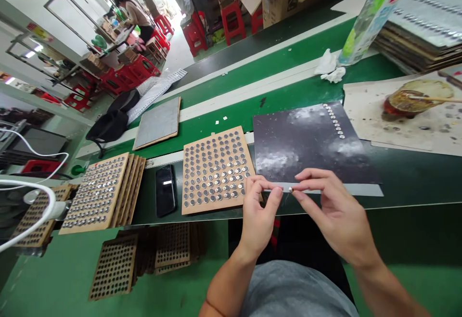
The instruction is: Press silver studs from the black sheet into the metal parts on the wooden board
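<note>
My left hand [258, 211] and my right hand [330, 211] meet at the near edge of a dark sheet [306, 148]. Both are pinched, fingertip to fingertip, around a tiny shiny piece [290, 189] between them. It is too small to tell which hand holds it. A perforated wooden board [212, 170] full of small round metal discs lies just left of my left hand. A short row of the same discs [335, 120] runs down the sheet's far right side.
A black phone [165, 189] lies left of the board. A stack of filled boards [103, 192] sits further left, with more boards below the bench [144, 259]. A glue dish with a stick [415, 98] and stacked sheets [422, 28] stand at the right. Other people work at the back.
</note>
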`<state>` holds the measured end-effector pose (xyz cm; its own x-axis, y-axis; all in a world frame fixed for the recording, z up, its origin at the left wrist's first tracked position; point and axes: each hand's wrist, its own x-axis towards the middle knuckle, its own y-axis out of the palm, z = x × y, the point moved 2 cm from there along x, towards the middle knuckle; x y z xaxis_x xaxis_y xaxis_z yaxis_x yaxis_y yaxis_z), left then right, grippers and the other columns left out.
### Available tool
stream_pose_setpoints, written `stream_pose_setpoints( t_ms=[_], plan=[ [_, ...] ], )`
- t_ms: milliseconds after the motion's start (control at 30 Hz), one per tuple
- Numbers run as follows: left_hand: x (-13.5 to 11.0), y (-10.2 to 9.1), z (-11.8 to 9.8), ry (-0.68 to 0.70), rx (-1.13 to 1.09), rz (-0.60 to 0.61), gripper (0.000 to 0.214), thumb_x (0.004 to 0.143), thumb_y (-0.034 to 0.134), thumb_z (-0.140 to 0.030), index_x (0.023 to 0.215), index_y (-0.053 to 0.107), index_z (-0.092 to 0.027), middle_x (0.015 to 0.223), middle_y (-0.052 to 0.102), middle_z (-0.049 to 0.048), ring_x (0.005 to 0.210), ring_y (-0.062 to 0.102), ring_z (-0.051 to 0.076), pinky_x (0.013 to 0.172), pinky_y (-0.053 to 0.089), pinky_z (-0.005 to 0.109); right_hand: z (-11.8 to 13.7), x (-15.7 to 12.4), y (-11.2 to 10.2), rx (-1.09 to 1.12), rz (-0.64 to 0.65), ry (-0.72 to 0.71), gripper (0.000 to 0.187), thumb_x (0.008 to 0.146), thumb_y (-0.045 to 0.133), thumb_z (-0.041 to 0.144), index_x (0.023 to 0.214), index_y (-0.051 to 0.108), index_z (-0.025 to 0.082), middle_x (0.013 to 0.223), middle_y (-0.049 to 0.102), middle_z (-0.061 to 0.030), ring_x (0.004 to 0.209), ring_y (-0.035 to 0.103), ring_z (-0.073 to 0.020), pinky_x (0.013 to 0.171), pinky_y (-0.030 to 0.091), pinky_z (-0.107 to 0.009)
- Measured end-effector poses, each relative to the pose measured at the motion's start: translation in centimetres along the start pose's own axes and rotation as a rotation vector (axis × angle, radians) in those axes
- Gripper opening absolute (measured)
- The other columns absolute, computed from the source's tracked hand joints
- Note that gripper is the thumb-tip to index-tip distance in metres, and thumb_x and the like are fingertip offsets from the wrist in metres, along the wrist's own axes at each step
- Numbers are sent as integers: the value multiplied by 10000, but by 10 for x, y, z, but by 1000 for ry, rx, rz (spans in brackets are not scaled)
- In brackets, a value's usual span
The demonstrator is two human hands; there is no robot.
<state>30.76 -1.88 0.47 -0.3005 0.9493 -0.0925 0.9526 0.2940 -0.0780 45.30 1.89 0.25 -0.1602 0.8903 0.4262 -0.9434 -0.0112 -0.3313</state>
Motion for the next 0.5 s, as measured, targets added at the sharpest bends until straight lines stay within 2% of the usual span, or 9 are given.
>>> stream_pose_setpoints(
  t_ms=[133, 333, 433, 500],
  plan=[
    [-6, -4, -6, 7, -61, 51, 290, 935, 631, -455, 799, 608, -200, 932, 468, 31, 981, 489, 202, 910, 383, 346, 18, -7, 12, 103, -30, -38, 87, 944, 631, 158, 965, 647, 241, 975, 654, -19, 907, 667, -144, 805, 551, -259],
    [-11, -5, -11, 75, -1, 8, 303, 968, 580, -473, 821, 559, -209, 943, 458, 32, 964, 482, 199, 917, 379, 359, 21, -17, 19, 98, -83, -62, 218, 910, 635, 54, 1025, 640, 240, 992, 666, -11, 929, 661, -127, 849, 549, -235],
    [-13, -3, -13, 122, 60, -36, 300, 1004, 511, -460, 835, 535, -213, 946, 468, 39, 962, 480, 202, 902, 386, 358, 24, -21, 22, 194, -40, 21, 229, 930, 602, 79, 1083, 626, 247, 1047, 648, -28, 951, 667, -129, 830, 574, -220],
    [-15, -3, -15, 153, 99, -65, 294, 1015, 491, -443, 833, 530, -214, 945, 474, 41, 965, 481, 202, 899, 389, 354, 27, -21, 24, 306, -2, 96, 226, 937, 607, 124, 1125, 611, 249, 1082, 620, -42, 897, 675, -123, 782, 600, -216]
  ],
)
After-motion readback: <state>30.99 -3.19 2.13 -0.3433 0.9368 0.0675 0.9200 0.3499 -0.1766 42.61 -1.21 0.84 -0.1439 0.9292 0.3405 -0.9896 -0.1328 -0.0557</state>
